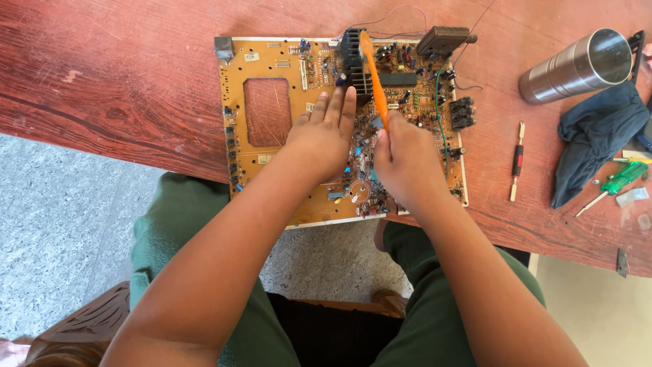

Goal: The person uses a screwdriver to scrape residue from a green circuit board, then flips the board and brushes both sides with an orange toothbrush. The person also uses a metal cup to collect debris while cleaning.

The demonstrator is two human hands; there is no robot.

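Observation:
A large tan circuit board [268, 156] lies on the red wooden table [109, 81], its near edge hanging over the table edge. My left hand [324, 136] rests flat on the board's middle, fingers together and pointing away. My right hand [406, 160] grips an orange stick-like tool [372, 75] that slants up and away over the board. Its far end sits by the black finned heat sink [353, 58]. Small components crowd the board's right half.
To the right lie a red-and-cream pen-shaped tool [517, 162], a green-handled screwdriver [621, 180], a dark blue cloth [594, 136] and a steel tumbler [577, 68] on its side. Thin wires [401, 13] run off the board's far edge. My green-trousered legs [170, 231] are below.

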